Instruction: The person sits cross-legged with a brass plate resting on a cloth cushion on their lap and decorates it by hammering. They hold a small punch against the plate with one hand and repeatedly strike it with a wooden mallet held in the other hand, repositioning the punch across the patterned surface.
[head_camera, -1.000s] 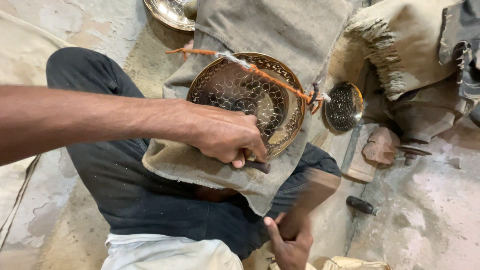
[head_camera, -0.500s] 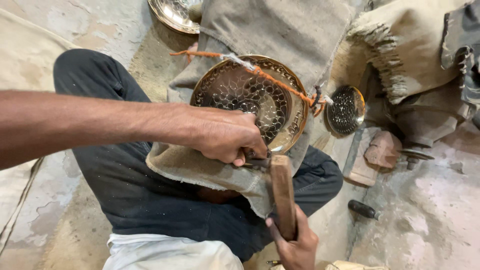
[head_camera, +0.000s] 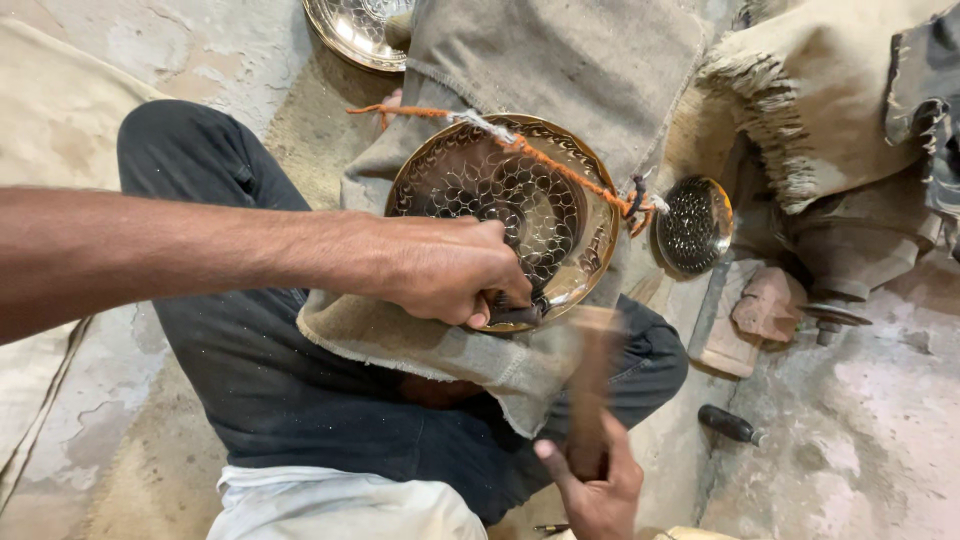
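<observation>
Wooden mallet (head_camera: 592, 385) in right hand (head_camera: 595, 485)

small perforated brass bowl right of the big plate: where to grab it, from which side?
Take the small perforated bowl by its upper right rim, coming from above. It lies mouth-up, so the rim is exposed. The orange cord knots at its left edge, and a wooden block sits close below right, so those sides look crowded.

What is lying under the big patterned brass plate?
The brass plate rests on a coarse cloth spread over the person's lap. The left hand covers its near rim, so what lies directly beneath that edge cannot be seen.
</observation>
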